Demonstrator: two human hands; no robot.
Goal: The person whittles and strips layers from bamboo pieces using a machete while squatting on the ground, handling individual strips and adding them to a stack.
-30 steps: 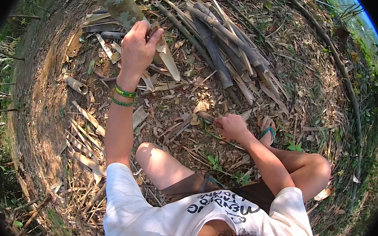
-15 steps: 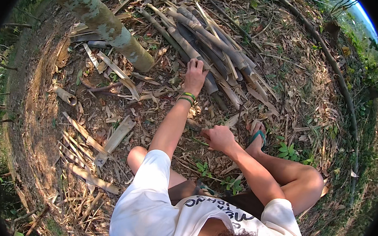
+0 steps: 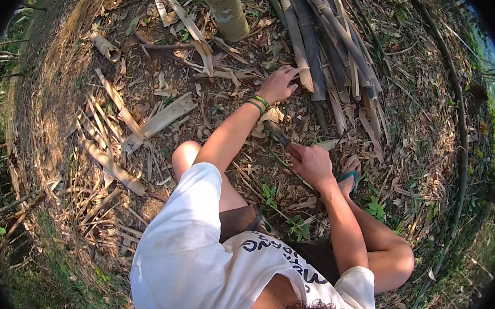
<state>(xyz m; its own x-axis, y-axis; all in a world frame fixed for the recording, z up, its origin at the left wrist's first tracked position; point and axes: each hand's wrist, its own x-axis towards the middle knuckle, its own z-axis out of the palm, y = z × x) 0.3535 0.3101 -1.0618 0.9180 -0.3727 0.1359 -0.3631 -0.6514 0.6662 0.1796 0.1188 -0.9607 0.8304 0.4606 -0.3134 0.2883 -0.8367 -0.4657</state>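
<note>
My left hand (image 3: 277, 84), with green bands at the wrist, reaches forward with its fingers apart. Its fingertips are beside the near end of a split bamboo piece (image 3: 300, 48); whether they touch it I cannot tell. That piece lies at the left side of a pile of grey and brown bamboo lengths (image 3: 339, 57). My right hand (image 3: 313, 164) is closed around the handle of a knife (image 3: 278, 133), whose dark blade points forward and left, low over the leaf litter. Part of the handle is hidden by the fingers.
A tree trunk (image 3: 224, 7) rises just left of the pile. Split bamboo strips (image 3: 160, 118) and a hollow bamboo stub (image 3: 106, 47) lie to the left. Small green plants (image 3: 299, 227) grow between my legs. A long branch (image 3: 455, 101) curves along the right.
The view has shifted, so the ground appears farther left and the trunk higher. My left hand's fingers have opened and drawn back to the bamboo's near end. The knife shows more clearly.
</note>
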